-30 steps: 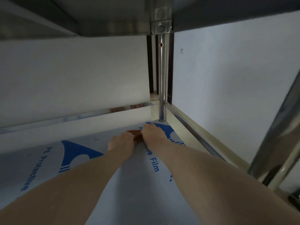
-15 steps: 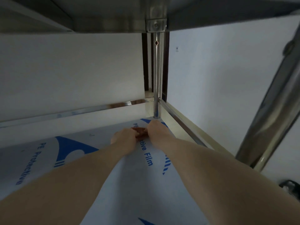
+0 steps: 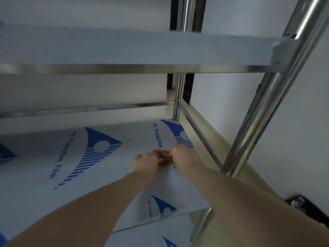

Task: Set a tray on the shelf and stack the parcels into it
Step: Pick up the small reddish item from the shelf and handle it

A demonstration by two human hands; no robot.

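Note:
Both my arms reach onto the steel shelf [image 3: 53, 157], which is covered in white film with blue print. My left hand [image 3: 146, 163] and my right hand [image 3: 184, 155] meet knuckle to knuckle near the shelf's right side. Their fingers curl inward around a small reddish-brown thing [image 3: 165, 162] that lies on the film and is mostly hidden between them. No tray or parcel is in view.
The upper shelf [image 3: 124, 49] hangs low over the hands. A rear post [image 3: 177, 104] stands at the back right corner and a front post [image 3: 263, 104] slants up on the right. A lower shelf [image 3: 156, 236] shows below. White walls close off the back and right.
Both hands, still joined, have drawn back from the rear corner post toward the front of the shelf. My head has pulled back, bringing the upper shelf's top and the lower shelf into view.

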